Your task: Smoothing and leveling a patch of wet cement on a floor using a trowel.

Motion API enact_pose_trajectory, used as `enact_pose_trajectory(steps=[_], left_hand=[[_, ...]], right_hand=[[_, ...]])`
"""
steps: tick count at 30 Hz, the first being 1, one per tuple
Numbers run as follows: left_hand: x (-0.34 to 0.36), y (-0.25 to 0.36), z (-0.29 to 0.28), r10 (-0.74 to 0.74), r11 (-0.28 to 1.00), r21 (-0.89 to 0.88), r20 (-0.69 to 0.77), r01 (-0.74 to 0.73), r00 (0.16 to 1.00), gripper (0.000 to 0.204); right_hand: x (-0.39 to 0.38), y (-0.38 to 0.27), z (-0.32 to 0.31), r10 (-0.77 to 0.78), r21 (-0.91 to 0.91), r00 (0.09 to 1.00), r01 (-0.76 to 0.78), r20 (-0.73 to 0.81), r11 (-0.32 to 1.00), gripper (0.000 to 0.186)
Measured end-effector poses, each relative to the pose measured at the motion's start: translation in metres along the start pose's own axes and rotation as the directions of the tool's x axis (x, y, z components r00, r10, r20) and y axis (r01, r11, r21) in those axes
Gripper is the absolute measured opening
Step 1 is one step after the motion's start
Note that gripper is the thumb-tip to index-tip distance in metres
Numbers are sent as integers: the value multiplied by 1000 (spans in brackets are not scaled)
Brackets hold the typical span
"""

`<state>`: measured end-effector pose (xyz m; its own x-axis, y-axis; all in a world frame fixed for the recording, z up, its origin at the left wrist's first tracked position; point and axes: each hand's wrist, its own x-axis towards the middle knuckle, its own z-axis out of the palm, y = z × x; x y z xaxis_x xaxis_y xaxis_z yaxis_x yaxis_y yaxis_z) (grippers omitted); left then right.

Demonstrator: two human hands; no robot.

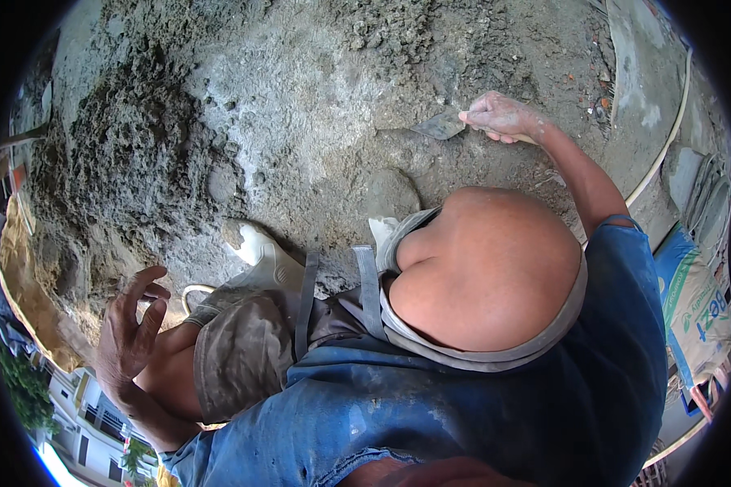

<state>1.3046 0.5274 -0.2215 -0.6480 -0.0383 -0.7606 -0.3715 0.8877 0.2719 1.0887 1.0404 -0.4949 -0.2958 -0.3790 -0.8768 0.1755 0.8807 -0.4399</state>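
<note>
From my remote station I have the right hand [502, 118] clenched around the handle of a trowel [443, 125]; its blade juts out left of that grip, low over the grey ground [300, 122]. A dark, clumpy mound [134, 150] sits well left of it. My left hand [134, 329], loosely curled, grasps nothing, nearest the bent leg [248, 349].

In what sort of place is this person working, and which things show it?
Most likely a building site: there is a heap of grey, mortar-like material at the left, the right hand holds a trowel, and a printed sack lies near the right edge.
</note>
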Motion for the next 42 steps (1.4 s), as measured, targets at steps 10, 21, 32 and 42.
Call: enact_pose_trajectory(steps=[10,21,32,42], left_hand=[[-1,5,-5,13,998,-56,8,-12,1000,51],[3,2,-3,1,999,-53,11,0,1000,51],[6,3,-7,34,998,-57,14,-33,999,56],[-2,-2,-1,-44,995,-86,3,44,999,52]], right_hand=[[-2,-36,-117,-147,375,855,365,-497,852,36],[10,-30,100,-91,147,990,74,109,986,44],[42,-22,-24,-108,192,948,170,-299,967,47],[9,-87,-165,-173,348,785,446,-595,825,28]])
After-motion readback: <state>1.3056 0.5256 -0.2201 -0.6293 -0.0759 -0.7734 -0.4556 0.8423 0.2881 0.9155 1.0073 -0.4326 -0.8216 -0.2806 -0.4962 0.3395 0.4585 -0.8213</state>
